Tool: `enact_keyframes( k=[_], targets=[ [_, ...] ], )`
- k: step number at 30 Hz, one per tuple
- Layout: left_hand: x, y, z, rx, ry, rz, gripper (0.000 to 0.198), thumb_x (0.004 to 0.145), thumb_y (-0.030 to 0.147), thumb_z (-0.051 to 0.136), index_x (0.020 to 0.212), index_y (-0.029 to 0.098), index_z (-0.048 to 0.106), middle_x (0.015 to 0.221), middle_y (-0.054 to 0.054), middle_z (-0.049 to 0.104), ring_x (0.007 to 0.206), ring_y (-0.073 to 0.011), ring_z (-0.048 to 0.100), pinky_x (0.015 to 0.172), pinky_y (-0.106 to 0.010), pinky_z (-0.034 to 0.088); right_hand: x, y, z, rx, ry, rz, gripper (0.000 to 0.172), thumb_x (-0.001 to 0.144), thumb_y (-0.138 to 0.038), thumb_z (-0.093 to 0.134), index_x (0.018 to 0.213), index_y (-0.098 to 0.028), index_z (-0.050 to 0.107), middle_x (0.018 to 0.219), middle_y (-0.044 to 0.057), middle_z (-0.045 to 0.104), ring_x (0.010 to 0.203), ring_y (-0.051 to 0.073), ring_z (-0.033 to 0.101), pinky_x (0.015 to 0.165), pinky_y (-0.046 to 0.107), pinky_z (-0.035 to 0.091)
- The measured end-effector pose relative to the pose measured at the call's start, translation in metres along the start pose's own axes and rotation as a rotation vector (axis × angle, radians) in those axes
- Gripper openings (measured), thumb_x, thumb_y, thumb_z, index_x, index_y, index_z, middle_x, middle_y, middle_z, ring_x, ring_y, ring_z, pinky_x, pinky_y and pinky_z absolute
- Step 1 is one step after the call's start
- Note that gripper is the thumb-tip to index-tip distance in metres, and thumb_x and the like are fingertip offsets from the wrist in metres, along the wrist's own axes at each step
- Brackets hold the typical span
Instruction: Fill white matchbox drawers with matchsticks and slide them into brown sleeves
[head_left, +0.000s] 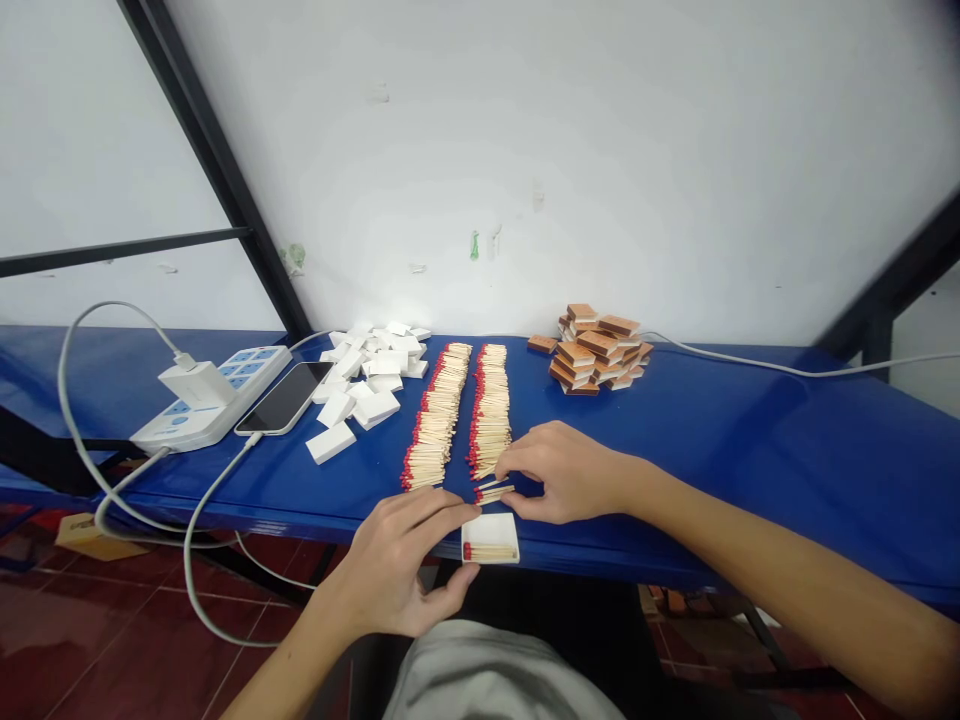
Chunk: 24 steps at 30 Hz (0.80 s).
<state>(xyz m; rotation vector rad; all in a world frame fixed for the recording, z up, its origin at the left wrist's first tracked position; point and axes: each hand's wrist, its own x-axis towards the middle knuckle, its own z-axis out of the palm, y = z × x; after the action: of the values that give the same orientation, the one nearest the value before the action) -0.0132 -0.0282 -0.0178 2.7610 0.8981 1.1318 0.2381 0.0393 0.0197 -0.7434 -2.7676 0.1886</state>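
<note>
Two long rows of red-tipped matches (465,415) lie on the blue table (750,440). My right hand (566,470) pinches a small bunch of matches (495,491) at the near end of the right row. My left hand (405,565) steadies a small white tray (491,540) at the table's front edge; a few matches lie in it.
A heap of white inner trays (367,380) sits left of the rows. Brown matchbox sleeves (596,350) are stacked at the back right. A phone (283,398) and a white power strip (210,395) with cables lie at the left. Black frame bars cross the white wall.
</note>
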Motion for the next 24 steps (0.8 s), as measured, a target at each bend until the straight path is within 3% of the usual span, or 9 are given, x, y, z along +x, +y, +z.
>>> enact_keyframes(
  k=[7, 24],
  targets=[
    [-0.0009, -0.0011, -0.0006, -0.048, -0.017, -0.021, 0.034, 0.078, 0.02, 0.067, 0.112, 0.019, 0.066, 0.103, -0.009, 0.073, 0.091, -0.0214, 0.071, 0.079, -0.032, 0.06, 0.0008, 0.0008, 0.0007, 0.031, -0.011, -0.018, 0.007, 0.087, -0.023, 0.061, 0.084, -0.018, 0.066, 0.072, -0.001, 0.068, 0.064, 0.012, 0.057, 0.062, 0.026, 0.03],
    [-0.0019, -0.0012, -0.0007, -0.005, -0.066, -0.022, 0.037, 0.078, 0.022, 0.065, 0.115, 0.02, 0.063, 0.11, -0.01, 0.07, 0.097, -0.024, 0.07, 0.079, -0.036, 0.059, 0.002, 0.0004, -0.0011, -0.004, 0.005, -0.011, 0.012, 0.09, -0.018, 0.056, 0.081, -0.018, 0.065, 0.07, 0.0, 0.067, 0.062, 0.012, 0.054, 0.063, 0.026, 0.029]
  ],
)
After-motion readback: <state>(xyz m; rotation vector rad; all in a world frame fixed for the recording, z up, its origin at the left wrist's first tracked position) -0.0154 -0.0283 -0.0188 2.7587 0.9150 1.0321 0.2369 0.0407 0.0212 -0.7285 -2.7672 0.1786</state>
